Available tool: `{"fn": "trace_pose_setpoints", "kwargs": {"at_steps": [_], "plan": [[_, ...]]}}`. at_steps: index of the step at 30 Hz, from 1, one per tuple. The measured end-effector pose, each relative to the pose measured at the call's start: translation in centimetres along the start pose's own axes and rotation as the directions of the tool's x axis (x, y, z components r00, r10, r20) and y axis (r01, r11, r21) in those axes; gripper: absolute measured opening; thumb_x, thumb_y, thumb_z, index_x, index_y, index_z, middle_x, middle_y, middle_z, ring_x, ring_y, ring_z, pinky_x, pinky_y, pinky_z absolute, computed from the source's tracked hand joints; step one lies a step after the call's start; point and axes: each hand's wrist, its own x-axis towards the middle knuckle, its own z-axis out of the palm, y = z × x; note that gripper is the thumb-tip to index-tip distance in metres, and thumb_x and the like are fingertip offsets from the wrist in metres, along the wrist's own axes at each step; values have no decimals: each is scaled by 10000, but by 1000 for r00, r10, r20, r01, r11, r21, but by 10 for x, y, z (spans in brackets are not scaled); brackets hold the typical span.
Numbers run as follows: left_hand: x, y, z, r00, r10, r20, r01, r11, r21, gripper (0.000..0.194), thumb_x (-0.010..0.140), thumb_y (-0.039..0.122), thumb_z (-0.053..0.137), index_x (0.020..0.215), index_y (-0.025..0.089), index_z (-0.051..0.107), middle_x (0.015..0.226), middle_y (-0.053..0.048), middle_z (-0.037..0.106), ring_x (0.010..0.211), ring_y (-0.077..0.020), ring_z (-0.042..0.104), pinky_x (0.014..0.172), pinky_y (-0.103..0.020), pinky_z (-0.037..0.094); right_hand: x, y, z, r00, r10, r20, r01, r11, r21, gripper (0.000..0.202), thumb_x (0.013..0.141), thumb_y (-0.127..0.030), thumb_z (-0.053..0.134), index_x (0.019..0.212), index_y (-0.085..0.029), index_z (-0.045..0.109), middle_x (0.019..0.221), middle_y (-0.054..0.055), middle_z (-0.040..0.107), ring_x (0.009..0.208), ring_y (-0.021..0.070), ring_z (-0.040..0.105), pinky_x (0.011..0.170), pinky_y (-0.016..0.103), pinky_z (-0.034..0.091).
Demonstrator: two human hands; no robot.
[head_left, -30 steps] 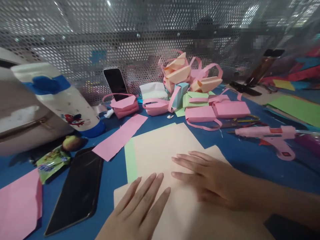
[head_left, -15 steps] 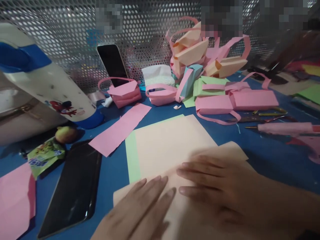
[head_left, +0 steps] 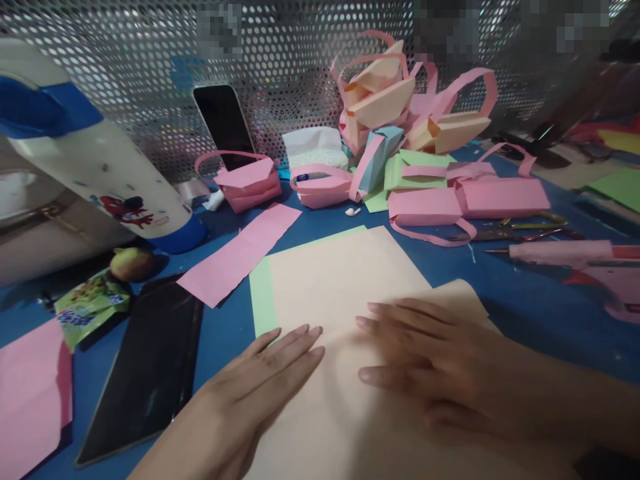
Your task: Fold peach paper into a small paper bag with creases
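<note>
"In the head view, how did the fingers stand?"

"On the left hand (head_left: 250, 383) they were straight and nearly together, laid palm-down on the peach paper (head_left: 320, 417). On the right hand (head_left: 443, 360) they were loosely spread with narrow gaps, the lowest set apart, over the same paper. How firmly either pressed, I couldn't tell."

"Where was that paper?"

"Nearest the person, mid-tabletop (head_left: 227, 330), one corner sticking out past the right hand. Another peach layer (head_left: 345, 270) lay just beyond; fold or separate sheet, I couldn't say. A green sheet (head_left: 261, 300) peeped from underneath at the left."

"And around it?"

"To the left, a pink strip (head_left: 243, 253), a dark phone (head_left: 145, 367) lying flat, a snack packet (head_left: 93, 310) and a leaning bottle (head_left: 125, 173). To the right, a pink glue gun (head_left: 560, 253)."

"Farther back?"

"Small handled paper bags (head_left: 380, 107) were heaped in peach and pink, and a second phone (head_left: 225, 123) leaned against a perforated metal panel (head_left: 285, 73)."
</note>
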Motion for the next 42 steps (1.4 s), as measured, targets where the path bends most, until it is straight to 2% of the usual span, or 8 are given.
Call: {"fn": "trace_pose_setpoints", "kwargs": {"at_steps": [7,13,17,22,28,33,38,42], "plan": [[3,-4,-10,999,3,54,0,999,-53,621,946,34,317,1529,250,313,1538,-11,406,1380,-158,431,1128,-323,374,1,-1,-2,1000,16,17,-16,1000,-24,625,1000,-459,476,1546,-213,294,1621,55,232,1498,253,190,1220,443,205],[2,-10,-17,994,54,99,-50,998,-47,519,998,103,349,1501,226,379,1525,-33,423,1368,-162,452,1125,-309,366,1,-1,-2,999,33,10,-33,999,18,623,995,-442,490,1548,-236,289,1617,56,249,1492,247,215,1217,437,212],[0,-20,-22,977,145,154,-147,989,5,492,1021,126,325,1504,207,372,1545,-40,396,1422,-158,368,1166,-349,303,0,-1,-2,999,43,8,-43,999,0,620,996,-439,487,1552,-269,274,1622,66,242,1494,259,204,1198,458,250],[1,-28,-24,957,213,196,-227,973,51,497,1024,130,297,1503,238,378,1594,-39,300,1472,-205,265,1174,-429,304,0,0,-1,999,49,22,-48,999,-22,638,1000,-467,465,1563,-280,230,1626,74,231,1496,266,195,1182,476,275],[2,-26,-25,970,165,181,-177,983,48,508,1014,118,295,1474,292,422,1586,-13,317,1462,-207,296,1174,-459,311,-1,1,0,999,45,15,-45,999,-9,642,1001,-478,461,1564,-281,223,1629,59,228,1496,264,194,1189,477,258],[1,-26,-25,963,181,200,-193,980,42,606,939,47,333,1488,292,400,1581,-22,312,1453,-227,309,1148,-483,349,0,1,-1,998,58,27,-58,998,11,651,997,-481,466,1564,-272,223,1629,57,227,1493,260,206,1193,475,249],[2,-26,-24,974,166,153,-166,986,-15,565,963,83,343,1478,304,418,1553,-22,368,1436,-217,341,1156,-476,335,0,0,-3,997,68,34,-69,997,26,638,995,-461,484,1557,-271,249,1623,58,248,1490,258,218,1192,472,253],[3,-26,-26,969,177,171,-178,984,-10,592,936,64,391,1480,295,416,1558,-19,364,1436,-224,335,1164,-464,317,0,1,-3,997,66,45,-68,997,31,633,999,-466,471,1557,-264,251,1627,52,233,1496,248,197,1197,463,242]]}}
